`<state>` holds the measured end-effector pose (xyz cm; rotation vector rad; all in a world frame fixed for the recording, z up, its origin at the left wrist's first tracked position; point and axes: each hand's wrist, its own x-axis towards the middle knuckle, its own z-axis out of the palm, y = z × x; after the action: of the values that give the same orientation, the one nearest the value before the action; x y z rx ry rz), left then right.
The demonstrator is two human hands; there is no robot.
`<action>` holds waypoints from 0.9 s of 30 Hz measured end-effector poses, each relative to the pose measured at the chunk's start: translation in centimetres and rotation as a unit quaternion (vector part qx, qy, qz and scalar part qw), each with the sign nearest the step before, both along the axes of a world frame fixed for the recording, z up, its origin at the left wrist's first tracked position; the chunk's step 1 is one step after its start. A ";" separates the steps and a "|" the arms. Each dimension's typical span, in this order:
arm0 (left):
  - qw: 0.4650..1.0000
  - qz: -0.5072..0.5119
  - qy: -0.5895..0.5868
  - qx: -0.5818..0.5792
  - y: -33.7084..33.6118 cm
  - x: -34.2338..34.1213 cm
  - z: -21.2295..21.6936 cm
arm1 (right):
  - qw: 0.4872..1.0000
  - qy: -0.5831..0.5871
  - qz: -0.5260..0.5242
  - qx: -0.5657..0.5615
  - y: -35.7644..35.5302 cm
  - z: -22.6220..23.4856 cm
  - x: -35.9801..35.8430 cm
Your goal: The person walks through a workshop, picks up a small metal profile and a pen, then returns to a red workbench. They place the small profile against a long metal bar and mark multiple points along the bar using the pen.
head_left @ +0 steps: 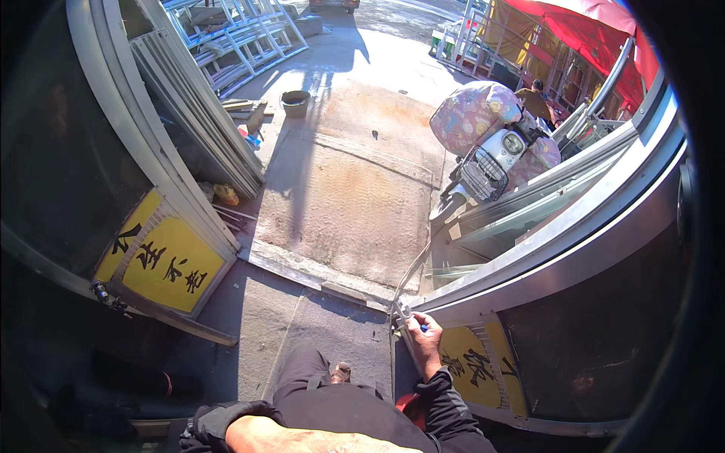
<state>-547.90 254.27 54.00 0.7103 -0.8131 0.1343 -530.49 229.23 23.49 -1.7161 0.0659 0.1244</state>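
Note:
My right hand (pixel 425 343) is closed, its fingertips at the lower corner of the right-hand door frame (pixel 411 315). A small thing with a blue end (pixel 424 328) shows between the fingers; the rest of it is hidden in the grip. My left hand (pixel 310 440) lies across the front of my body at the lower edge, where its fingers cannot be made out. Beside my right hand, a yellow panel with black characters (pixel 470 370) fills the lower part of the door. A cable or cord (pixel 411 270) runs over the sill near the fingertips.
The raised door sill (pixel 325 275) crosses ahead of my legs. On the left stands another door with a yellow panel (pixel 174 264). Outside are a scooter with a wire basket (pixel 484 175), glass panes (pixel 521 219), a dark bucket (pixel 295 103) and stacked white frames (pixel 249 45).

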 end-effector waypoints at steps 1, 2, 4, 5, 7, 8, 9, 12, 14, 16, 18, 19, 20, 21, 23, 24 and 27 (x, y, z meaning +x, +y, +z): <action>1.000 0.003 -0.007 -0.009 0.7 2.7 -0.2 | 1.000 0.018 0.000 0.019 1.2 0.0 2.8; 1.000 0.001 -0.015 -0.027 1.8 5.8 -0.8 | 1.000 0.012 0.001 0.008 2.3 -0.3 5.6; 0.998 -0.010 -0.023 -0.061 4.3 11.9 -2.0 | 1.000 0.020 0.000 0.009 4.7 -1.1 11.2; 0.997 -0.020 -0.022 -0.076 5.7 14.9 -2.5 | 0.999 0.030 0.003 0.018 5.7 -1.6 14.0; 0.993 -0.049 -0.005 -0.104 9.4 21.0 -3.5 | 0.999 -0.013 -0.014 -0.029 7.7 -2.5 19.7; 0.997 -0.072 -0.007 -0.040 12.6 25.5 -4.8 | 0.999 -0.025 -0.023 -0.016 8.9 -2.7 22.6; 0.998 -0.046 0.034 -0.033 14.3 29.0 -5.6 | 1.000 -0.003 -0.026 -0.016 9.8 -2.6 25.4; 0.982 -0.041 0.176 0.060 19.5 39.2 -9.4 | 0.998 0.010 -0.048 -0.036 12.4 -2.4 33.1; 0.922 -0.036 0.362 0.131 21.3 44.7 -12.1 | 0.996 0.033 -0.071 -0.032 13.4 -2.5 37.8; 0.879 -0.019 0.442 0.176 23.4 50.4 -15.0 | 0.996 0.033 -0.086 -0.019 14.3 -2.7 42.3; 0.828 0.014 0.521 0.208 26.9 56.3 -18.0 | 0.991 0.054 -0.114 -0.034 15.4 -3.3 47.1; 0.814 0.056 0.540 0.209 29.2 59.5 -19.6 | 0.992 0.049 -0.109 -0.034 15.9 -3.7 49.6; 0.815 0.097 0.544 0.176 32.0 63.1 -21.3 | 0.991 0.063 -0.117 -0.029 16.4 -4.2 52.2; 0.795 0.166 0.555 0.179 35.5 67.3 -23.0 | 0.990 0.071 -0.116 -0.034 16.9 -4.8 55.0; 0.764 0.306 0.536 0.186 44.0 76.5 -25.8 | 0.992 0.062 -0.101 -0.029 18.3 -5.9 61.3; 0.764 0.336 0.528 0.160 48.2 80.9 -27.0 | 0.992 0.074 -0.102 -0.020 19.1 -6.4 64.8; 0.633 0.470 0.588 0.182 56.4 89.6 -32.2 | 0.995 0.063 -0.078 -0.021 22.1 -7.1 76.5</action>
<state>-458.27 310.70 21.85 1.3233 0.9100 0.3893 -453.96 251.30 16.43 -1.7366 0.2974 0.1148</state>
